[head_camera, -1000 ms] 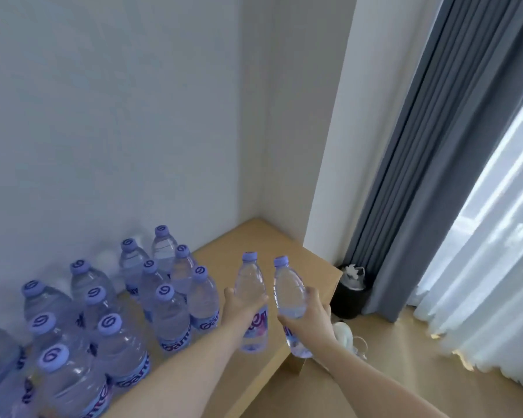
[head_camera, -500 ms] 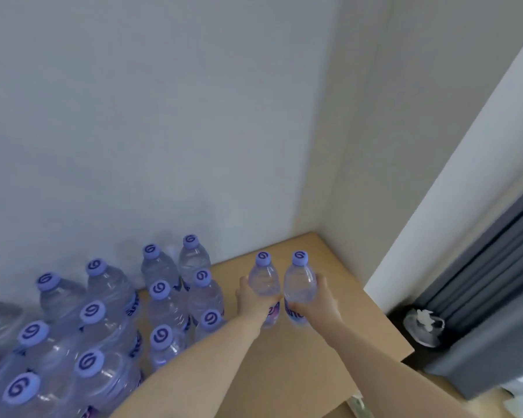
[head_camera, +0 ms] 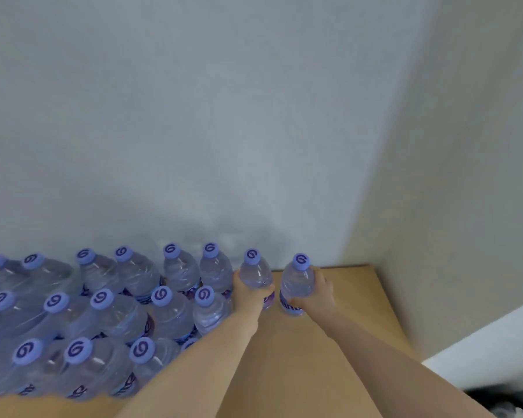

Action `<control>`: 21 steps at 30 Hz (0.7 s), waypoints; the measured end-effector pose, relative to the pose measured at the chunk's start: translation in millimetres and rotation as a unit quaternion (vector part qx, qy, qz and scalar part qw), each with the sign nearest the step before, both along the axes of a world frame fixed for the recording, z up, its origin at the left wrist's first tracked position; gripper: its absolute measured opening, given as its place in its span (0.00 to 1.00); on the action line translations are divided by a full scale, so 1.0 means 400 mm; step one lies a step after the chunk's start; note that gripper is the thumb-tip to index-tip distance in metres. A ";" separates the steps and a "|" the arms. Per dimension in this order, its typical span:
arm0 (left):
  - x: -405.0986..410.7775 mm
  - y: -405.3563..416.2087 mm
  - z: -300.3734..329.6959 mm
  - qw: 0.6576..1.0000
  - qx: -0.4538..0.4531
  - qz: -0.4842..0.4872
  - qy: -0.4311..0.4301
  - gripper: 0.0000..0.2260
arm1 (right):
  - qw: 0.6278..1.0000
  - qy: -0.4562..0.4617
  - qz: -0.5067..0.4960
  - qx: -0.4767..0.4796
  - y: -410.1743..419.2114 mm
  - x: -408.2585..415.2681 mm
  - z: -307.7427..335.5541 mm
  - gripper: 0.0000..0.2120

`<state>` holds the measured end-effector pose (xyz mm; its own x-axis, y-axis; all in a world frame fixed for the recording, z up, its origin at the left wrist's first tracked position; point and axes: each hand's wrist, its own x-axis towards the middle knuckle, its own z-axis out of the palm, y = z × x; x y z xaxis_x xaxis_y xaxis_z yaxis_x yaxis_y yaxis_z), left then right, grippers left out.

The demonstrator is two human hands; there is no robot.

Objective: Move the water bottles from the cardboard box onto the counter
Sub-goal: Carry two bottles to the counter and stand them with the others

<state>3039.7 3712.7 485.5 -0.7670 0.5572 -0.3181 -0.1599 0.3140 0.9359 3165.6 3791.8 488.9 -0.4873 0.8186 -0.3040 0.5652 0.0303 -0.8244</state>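
Note:
Two clear water bottles with purple caps stand upright at the back of the wooden counter [head_camera: 351, 291], close to the wall. My left hand [head_camera: 249, 294] grips the left bottle [head_camera: 255, 271] around its middle. My right hand [head_camera: 316, 292] grips the right bottle [head_camera: 296, 280] the same way. Both bottles sit just right of a large group of matching bottles [head_camera: 103, 315] that fills the counter's left side. The cardboard box is out of view.
A pale wall runs behind the counter and meets a side wall at the right corner [head_camera: 369, 206]. The counter's right edge drops off near a white wall panel [head_camera: 480, 354]. A dark object [head_camera: 507, 402] shows at the bottom right.
Both hands have carried their bottles farther back toward the wall and beside the bottle group. The view has swung left, so the curtain and floor are gone from sight.

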 end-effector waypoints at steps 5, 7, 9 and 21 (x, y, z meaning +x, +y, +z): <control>0.009 0.031 -0.002 0.997 -0.016 0.053 0.055 0.11 | 0.998 0.057 0.036 -0.006 0.051 -0.038 -0.006 0.29; 0.004 0.037 -0.011 0.997 -0.012 0.073 0.032 0.18 | 0.996 0.070 0.048 0.002 0.067 -0.050 -0.010 0.28; 0.000 0.045 -0.021 0.995 -0.001 0.092 0.026 0.21 | 0.995 0.078 0.065 0.011 0.080 -0.060 -0.014 0.27; -0.017 0.054 -0.043 0.994 -0.040 0.064 0.077 0.09 | 0.992 0.057 0.089 0.067 0.073 -0.082 -0.025 0.30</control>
<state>3032.9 3734.2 468.4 -0.8731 0.4295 -0.2306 -0.0597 0.3753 0.9250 3133.0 3821.0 478.7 -0.6534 0.7452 -0.1329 0.4435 0.2347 -0.8650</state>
